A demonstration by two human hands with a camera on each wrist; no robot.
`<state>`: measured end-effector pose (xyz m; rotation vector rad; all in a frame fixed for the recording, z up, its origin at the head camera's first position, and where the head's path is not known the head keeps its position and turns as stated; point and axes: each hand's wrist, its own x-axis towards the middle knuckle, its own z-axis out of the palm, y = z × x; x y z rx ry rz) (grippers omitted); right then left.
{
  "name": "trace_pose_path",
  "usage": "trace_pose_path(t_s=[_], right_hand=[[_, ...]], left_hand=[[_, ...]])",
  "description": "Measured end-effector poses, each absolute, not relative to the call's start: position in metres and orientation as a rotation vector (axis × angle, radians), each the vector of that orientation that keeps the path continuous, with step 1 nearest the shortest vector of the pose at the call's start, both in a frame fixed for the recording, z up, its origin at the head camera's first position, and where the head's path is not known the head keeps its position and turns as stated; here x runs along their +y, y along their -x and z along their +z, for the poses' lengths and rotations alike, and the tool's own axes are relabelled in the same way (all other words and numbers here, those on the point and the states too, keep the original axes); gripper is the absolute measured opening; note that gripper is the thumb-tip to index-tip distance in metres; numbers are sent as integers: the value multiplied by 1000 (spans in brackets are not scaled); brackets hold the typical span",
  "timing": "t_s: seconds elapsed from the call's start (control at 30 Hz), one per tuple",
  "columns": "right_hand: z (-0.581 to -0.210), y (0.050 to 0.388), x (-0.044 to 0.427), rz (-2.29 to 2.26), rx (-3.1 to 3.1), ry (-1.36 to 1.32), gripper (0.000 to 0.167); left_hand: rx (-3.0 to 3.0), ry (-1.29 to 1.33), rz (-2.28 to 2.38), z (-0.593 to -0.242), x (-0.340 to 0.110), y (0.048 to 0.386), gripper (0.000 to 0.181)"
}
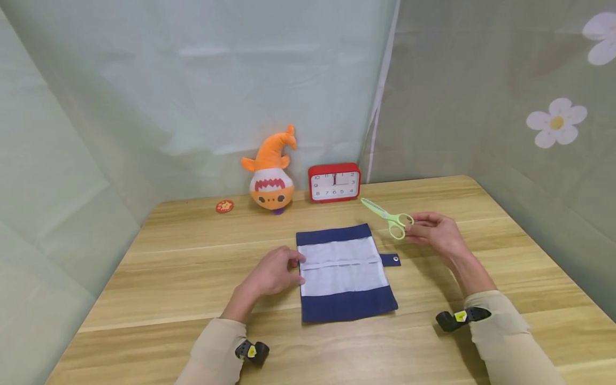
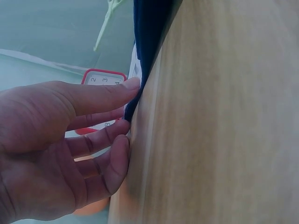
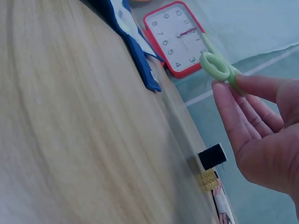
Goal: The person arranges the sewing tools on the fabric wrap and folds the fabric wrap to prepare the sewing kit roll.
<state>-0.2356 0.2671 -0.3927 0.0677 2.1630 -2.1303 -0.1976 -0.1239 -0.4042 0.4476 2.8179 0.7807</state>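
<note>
Head view of work seemingly midway: fabric case point(image 1: 339, 279) already unfolded, left hand point(image 1: 275, 271) loosely curved against the case's left edge, right hand point(image 1: 437, 232) pinching green scissors point(image 1: 389, 217) aloft beyond the case's far-right corner, not yet set down.

Wood-grain table point(image 1: 192, 267), pale-green curtain point(image 1: 216, 80) — white flowers point(image 1: 557, 123)

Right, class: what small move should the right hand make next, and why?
Probably shift the green scissors left, over the cloth case. The right hand holds them by the handles, beyond the case's right side. The case lies unfolded, and the left hand touches its left edge, perhaps steadying it.
</note>
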Motion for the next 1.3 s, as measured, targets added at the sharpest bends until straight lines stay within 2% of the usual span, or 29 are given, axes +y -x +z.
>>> trace_pose_path(t_s=[0.17,0.5,0.8,1.07,1.3], right_hand=[[-396,236,264,-2196,2061,-26,28],[-402,235,255,-2185,1994,-2,27],[-400,238,248,-2157,1995,43,24],[-397,243,233,-2088,1988,58,27],[-395,250,220,-1985,2028,49,42]], left_hand=[[2817,-448,785,-405,-124,198,39],[2830,-484,791,-405,-123,197,39],[2837,-487,819,-405,-124,196,30],[2834,-490,831,-406,-125,197,22],[2823,-504,838,-405,-125,196,22]])
